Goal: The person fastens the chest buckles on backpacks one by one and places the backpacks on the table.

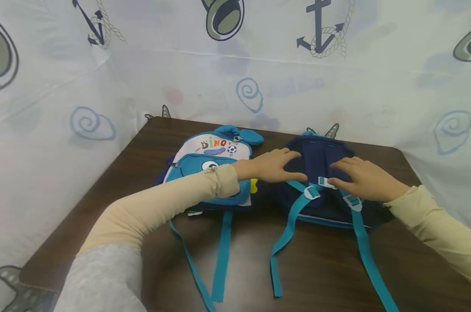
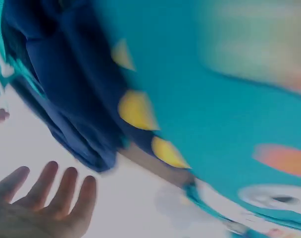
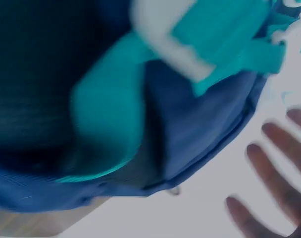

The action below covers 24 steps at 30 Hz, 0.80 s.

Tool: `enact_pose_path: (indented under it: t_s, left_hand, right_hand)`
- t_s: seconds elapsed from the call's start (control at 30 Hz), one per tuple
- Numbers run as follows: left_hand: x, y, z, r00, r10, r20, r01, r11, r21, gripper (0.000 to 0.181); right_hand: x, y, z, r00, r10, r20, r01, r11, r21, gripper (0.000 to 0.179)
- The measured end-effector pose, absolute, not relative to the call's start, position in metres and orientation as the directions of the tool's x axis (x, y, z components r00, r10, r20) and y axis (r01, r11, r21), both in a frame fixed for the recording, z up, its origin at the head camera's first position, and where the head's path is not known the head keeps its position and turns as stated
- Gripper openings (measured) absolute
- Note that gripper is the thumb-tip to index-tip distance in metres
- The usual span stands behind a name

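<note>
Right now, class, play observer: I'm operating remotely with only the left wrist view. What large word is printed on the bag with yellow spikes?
Observer: It reads "DINO", across the upper front of the blue bag.
Operator: Where is the right hand?
Observer: Over the navy bag, its thumb close to a white buckle.
Operator: Does anything trail from the blue bag?
Observer: Yes, two teal straps, lying on the table in front of it.
</note>
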<state>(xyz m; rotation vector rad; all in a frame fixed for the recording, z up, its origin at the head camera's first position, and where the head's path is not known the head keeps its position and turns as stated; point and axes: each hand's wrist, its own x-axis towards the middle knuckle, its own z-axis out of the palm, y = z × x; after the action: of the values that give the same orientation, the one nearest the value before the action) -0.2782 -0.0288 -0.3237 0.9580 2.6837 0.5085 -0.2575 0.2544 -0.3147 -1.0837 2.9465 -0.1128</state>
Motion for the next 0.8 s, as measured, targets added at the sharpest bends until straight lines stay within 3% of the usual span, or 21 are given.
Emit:
enact_pose_path:
  t_s: [0.17, 0.33, 0.47, 0.6, 0.8]
  left_hand:
    - [-0.28, -0.097, -0.321, -0.829, 0.546, -0.122, 0.386, 0.717, 0.58, 0.093]
    - [-0.269, -0.188, -0.332, -0.933, 0.35, -0.078, 0.204, 0.699, 0.686, 0.117]
    - [-0.244, -0.254, -0.351, -0.972, 0.211, -0.105, 0.044, 0.601, 0.798, 0.098]
    - [-0.217, -0.295, -0.373, -0.978, 0.152, -0.14, -0.047, 0.498, 0.866, 0.079]
    - [-0.189, -0.306, -0.39, -0.975, 0.078, -0.208, -0.182, 0.26, 0.948, 0.094]
  right_hand:
    - [-0.262, 0.228, -0.306, -0.817, -0.572, -0.066, -0.569, 0.82, -0.057, 0.08]
    - [-0.263, 0.159, -0.306, -0.836, -0.524, -0.162, -0.522, 0.851, -0.056, 0.097]
    - [-0.261, 0.091, -0.308, -0.824, -0.526, -0.21, -0.517, 0.85, -0.101, 0.105]
    - [-0.254, 0.03, -0.314, -0.805, -0.535, -0.257, -0.514, 0.845, -0.15, 0.107]
    - [-0.239, -0.036, -0.334, -0.744, -0.568, -0.354, -0.501, 0.823, -0.268, 0.114]
